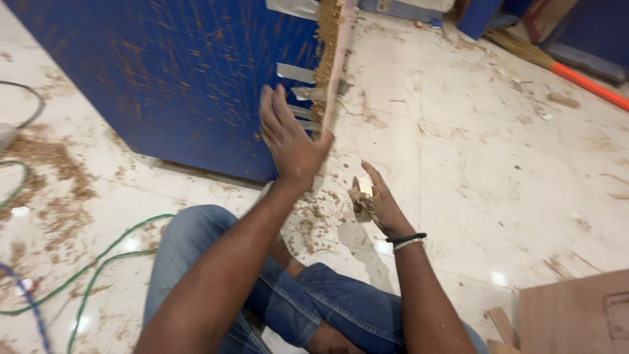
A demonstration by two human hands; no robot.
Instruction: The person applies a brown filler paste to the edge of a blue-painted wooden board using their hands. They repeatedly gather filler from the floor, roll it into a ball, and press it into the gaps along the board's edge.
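Note:
A large blue laminated board (pixel 177 78) stands on edge on the floor, its raw edge (pixel 327 59) smeared with brown glue. Several strips of tape (pixel 295 73) hang across that edge. My left hand (pixel 288 141) lies flat and open against the blue face, next to the glued edge. My right hand (pixel 373 200) hovers lower to the right, smeared with glue, its fingers closed on a small pale scrap piece (pixel 364 187). My knees in blue jeans (pixel 308 301) are folded below.
Sawdust and glue crumbs (pixel 314 216) litter the white tiled floor. Green (pixel 98 262) and blue cables (pixel 26 301) trail at the left. A broom with an orange handle (pixel 583 82) lies at the top right. Plywood pieces (pixel 576 314) sit at the bottom right.

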